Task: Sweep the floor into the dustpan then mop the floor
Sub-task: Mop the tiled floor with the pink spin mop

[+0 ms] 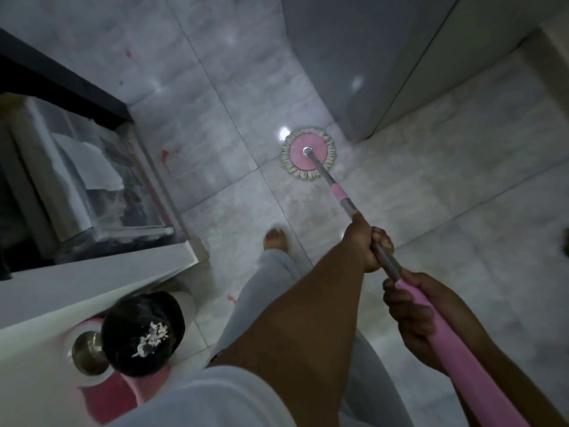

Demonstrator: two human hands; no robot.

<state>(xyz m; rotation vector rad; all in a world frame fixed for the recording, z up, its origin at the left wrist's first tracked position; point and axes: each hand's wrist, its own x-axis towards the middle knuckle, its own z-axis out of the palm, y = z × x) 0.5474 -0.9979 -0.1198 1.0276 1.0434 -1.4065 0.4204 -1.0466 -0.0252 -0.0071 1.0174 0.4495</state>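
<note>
A round mop head (308, 153) with a pink disc and pale fringe lies flat on the grey tiled floor (215, 112), close to the corner of a grey cabinet. Its metal and pink handle (338, 195) slants back toward me. My left hand (368, 246) grips the metal part of the handle, arm stretched forward. Lower down, my right hand (412, 315) grips the thick pink grip (462, 359). Small red stains (165, 156) mark the tiles to the left of the mop head.
A grey cabinet (369, 63) stands at the back right. At left is a white unit (92, 282) with a glass-fronted shelf (101, 180). A black-lined bin (143, 332) with white scraps and a metal pot (87, 352) sit at lower left. My bare foot (275, 238) stands on the tiles.
</note>
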